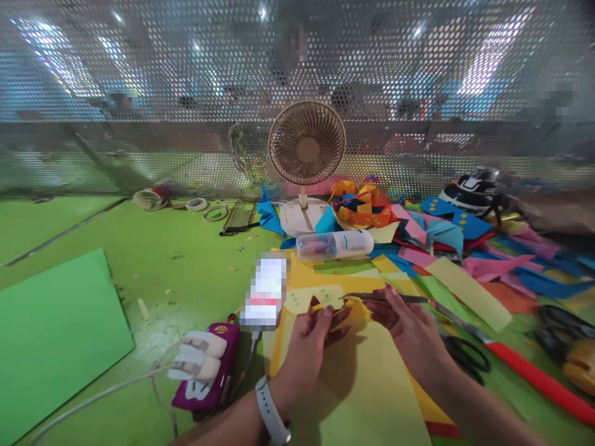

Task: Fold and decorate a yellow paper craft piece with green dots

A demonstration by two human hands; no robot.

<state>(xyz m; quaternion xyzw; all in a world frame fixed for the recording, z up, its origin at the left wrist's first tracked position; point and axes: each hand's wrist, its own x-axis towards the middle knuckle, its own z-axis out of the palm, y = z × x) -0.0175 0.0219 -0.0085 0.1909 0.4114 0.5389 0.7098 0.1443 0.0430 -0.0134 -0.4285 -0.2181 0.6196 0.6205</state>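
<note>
My left hand (304, 347), with a white watch band (270, 409) on its wrist, pinches a small folded piece of yellow paper (317, 305). My right hand (416, 337) grips dark, thin tweezers (367, 297) between thumb and fingers. Their pointed tip reaches left, close to the yellow paper and a pale yellow paper strip (297, 300) dotted with small green marks. I cannot tell whether the tip touches either. Beneath both hands lie yellow paper sheets (376, 396), partly covered by my arms.
A phone (266, 291) and a purple power strip (209, 365) with plugs and cables lie left. A clear bottle (334, 244) rests before a fan (307, 148). Folded coloured paper (441, 229) fills the right, near a red-handled knife (539, 371) and scissors (467, 356). Perforated mesh (186, 124) stands behind.
</note>
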